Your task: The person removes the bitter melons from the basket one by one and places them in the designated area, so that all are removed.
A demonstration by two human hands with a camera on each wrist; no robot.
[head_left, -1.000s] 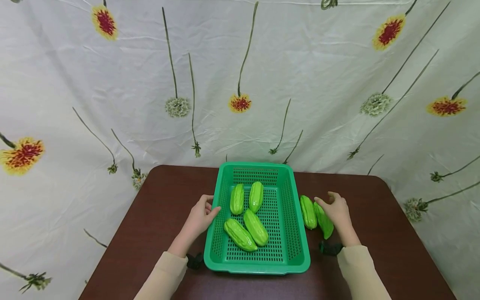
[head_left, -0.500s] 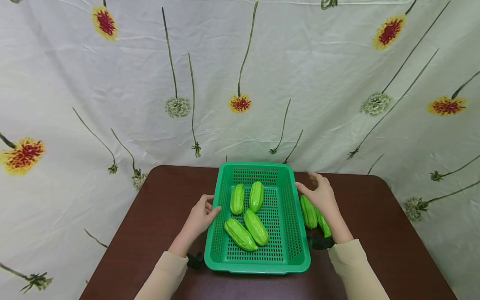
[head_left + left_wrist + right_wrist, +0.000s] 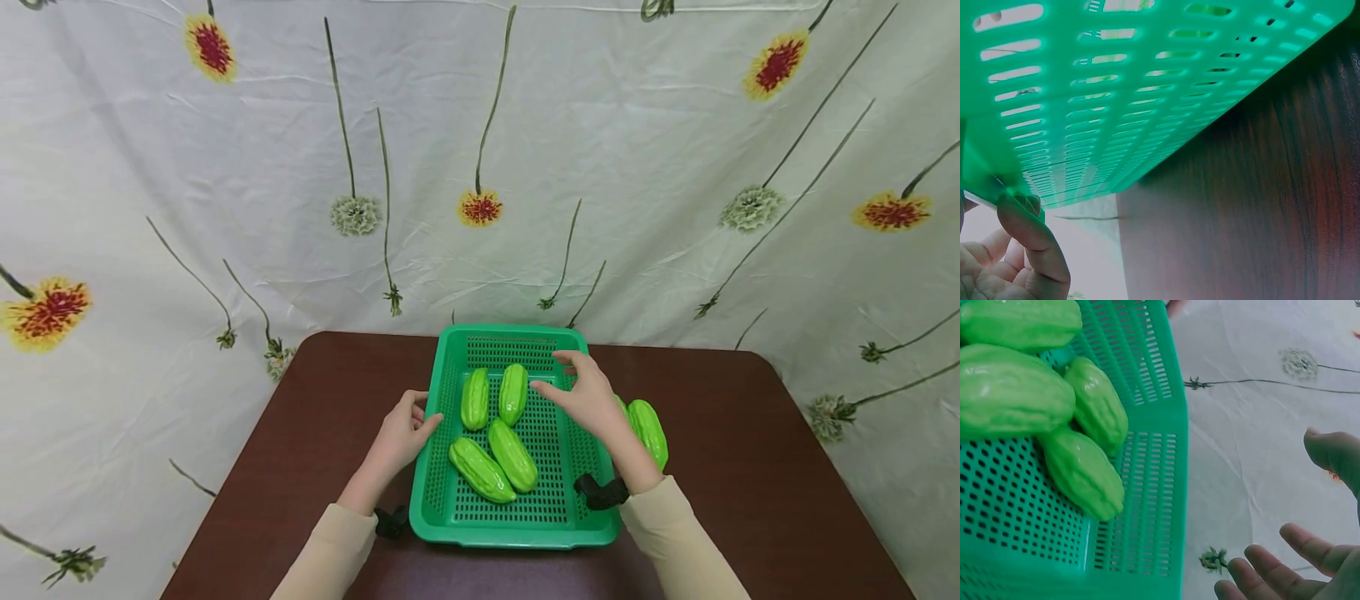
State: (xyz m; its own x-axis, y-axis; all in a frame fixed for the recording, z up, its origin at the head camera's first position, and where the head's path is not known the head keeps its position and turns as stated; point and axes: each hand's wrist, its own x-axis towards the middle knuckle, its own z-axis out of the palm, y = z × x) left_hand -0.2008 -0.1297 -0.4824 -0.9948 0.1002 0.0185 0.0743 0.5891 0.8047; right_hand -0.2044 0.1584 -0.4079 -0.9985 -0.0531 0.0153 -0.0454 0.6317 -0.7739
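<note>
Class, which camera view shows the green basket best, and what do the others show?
Head, because it takes in nearly the whole green basket. Left wrist shows only slotted wall; right wrist, part of its inside.

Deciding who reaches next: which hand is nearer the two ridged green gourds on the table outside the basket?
Right. The right hand is over the green basket, just left of the green gourds; the left hand grips the basket's left rim, farther away.

Wrinkled white floral cloth hung behind a dark red-brown, wood-grained table.
In the head view, red-and-yellow printed blooms showed at ten, twelve and two o'clock; the round-cornered table lay at six, softly lit.
</note>
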